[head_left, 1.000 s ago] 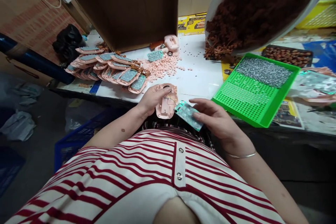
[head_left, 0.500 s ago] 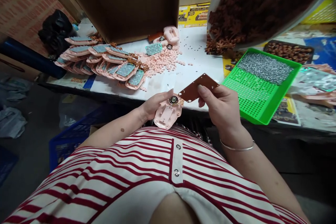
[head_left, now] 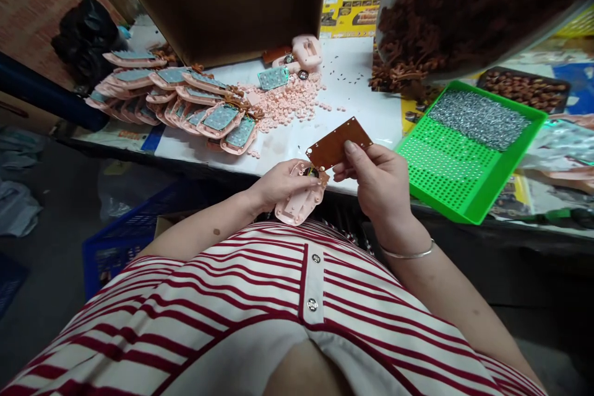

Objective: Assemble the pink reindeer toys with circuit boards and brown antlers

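Observation:
My left hand [head_left: 278, 185] grips a pink plastic housing half [head_left: 297, 205] just above my lap, its thumb lying across the top. Under that thumb a dark round part, probably a small speaker, is partly covered. A brown piece shows at the housing's right edge. Between thumb and fingers, my right hand [head_left: 380, 182] pinches a brown circuit board [head_left: 341, 143] with small holes along its edges. The board is tilted, and its lower left corner meets the top of the housing in view; whether they touch I cannot tell.
Stacked pink housings with grey-green boards [head_left: 204, 114] lie at the left, beside loose small pink parts [head_left: 292, 99]. A green perforated tray [head_left: 445, 179] holds many screws. Behind are an open cardboard box [head_left: 241, 6], a tub of brown parts [head_left: 455, 12] and a dark tray [head_left: 524, 90].
My left thumb has come down across the round part of the housing. My right hand and the circuit board have shifted slightly left, and the board has turned a little. The view has shifted slightly.

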Available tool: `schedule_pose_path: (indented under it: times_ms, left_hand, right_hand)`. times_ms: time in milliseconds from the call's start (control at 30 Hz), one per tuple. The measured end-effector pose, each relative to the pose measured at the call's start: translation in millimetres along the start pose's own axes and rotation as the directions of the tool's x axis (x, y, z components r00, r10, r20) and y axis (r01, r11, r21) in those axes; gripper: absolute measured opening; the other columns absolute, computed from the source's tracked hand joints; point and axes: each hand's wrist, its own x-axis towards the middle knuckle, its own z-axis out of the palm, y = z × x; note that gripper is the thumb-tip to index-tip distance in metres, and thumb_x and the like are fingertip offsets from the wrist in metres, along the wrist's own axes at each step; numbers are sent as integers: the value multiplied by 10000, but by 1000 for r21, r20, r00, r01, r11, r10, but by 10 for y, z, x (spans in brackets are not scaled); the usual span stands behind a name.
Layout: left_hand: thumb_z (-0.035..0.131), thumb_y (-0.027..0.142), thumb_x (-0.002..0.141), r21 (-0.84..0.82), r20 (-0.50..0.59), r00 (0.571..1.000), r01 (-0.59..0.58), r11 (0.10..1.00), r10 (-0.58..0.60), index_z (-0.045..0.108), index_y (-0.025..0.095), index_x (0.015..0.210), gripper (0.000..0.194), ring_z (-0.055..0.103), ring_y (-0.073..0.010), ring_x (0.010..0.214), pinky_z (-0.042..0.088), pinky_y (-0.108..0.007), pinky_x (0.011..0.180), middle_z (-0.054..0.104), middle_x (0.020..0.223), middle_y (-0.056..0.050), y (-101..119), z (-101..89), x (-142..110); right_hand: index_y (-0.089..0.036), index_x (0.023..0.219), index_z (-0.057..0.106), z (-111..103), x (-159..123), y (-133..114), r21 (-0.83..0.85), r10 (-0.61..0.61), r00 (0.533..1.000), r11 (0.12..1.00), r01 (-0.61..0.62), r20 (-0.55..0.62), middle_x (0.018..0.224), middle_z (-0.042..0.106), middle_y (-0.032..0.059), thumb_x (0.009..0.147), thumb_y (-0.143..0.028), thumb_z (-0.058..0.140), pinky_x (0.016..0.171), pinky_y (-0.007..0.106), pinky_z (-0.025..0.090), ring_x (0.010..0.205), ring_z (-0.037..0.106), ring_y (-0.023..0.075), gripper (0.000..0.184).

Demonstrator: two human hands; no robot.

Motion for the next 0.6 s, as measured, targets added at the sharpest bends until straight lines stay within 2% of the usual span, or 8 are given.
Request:
schedule_pose_path:
  times_ms: [133, 233, 300, 400, 467, 600]
  left_hand:
    - [786, 238, 690, -19, 17, 1000, 11, 1000, -11, 662, 121, 884, 258, 641, -141, 649, 498, -265, 657, 696, 755, -32, 15, -15, 5]
    - [807, 279, 698, -33, 51, 999, 6, 999, -4, 670, 127, 887, 279, 656, -151, 671, 505, -271, 687, 716, 769, -41, 44, -30, -10]
    - [838, 300, 682, -44, 61, 998, 3, 999, 0, 671, 126, 874, 308, 656, -148, 681, 507, -269, 711, 718, 768, -40, 58, -49, -23]
    - [878, 329, 659, -29, 61, 998, 36, 999, -34, 679, 121, 868, 355, 643, -139, 683, 501, -264, 718, 707, 762, -29, 51, -85, -28]
    - [900, 339, 641, -12, 23, 999, 28, 1000, -28, 681, 127, 866, 378, 629, -130, 687, 489, -255, 709, 697, 767, -15, 29, -108, -21]
    - [887, 334, 670, 33, 16, 998, -62, 998, 61, 726, 137, 958, 385, 637, -141, 803, 490, -267, 803, 718, 862, -26, -3, -134, -8]
  right_hand:
    - [-195, 619, 663, -66, -13, 0, -85, -55, 998, 995, 57, 25, 578, 717, 12, 730, -661, 811, 491, 252, 546, 477, 635, 123, 501]
    - [-203, 680, 721, -155, -20, 16, -266, -231, 971, 934, 239, 60, 626, 723, 19, 849, -545, 753, 530, 265, 523, 545, 646, 132, 383]
    - [-216, 737, 753, -215, -30, 40, -366, -386, 915, 840, 400, 114, 712, 745, 29, 886, -437, 733, 592, 283, 527, 647, 672, 150, 268]
    - [-249, 880, 785, -279, -78, 74, -395, -541, 819, 721, 569, 192, 855, 784, 29, 904, -291, 710, 697, 309, 569, 778, 717, 174, 89]
    - [-270, 976, 786, -304, -135, 83, -403, -593, 766, 656, 638, 247, 895, 801, 26, 916, -220, 682, 727, 318, 598, 803, 742, 181, 131]
    - [-296, 1100, 773, -349, -240, 94, -414, -657, 620, 468, 781, 428, 1034, 815, 61, 899, -160, 666, 744, 326, 647, 877, 782, 207, 265]
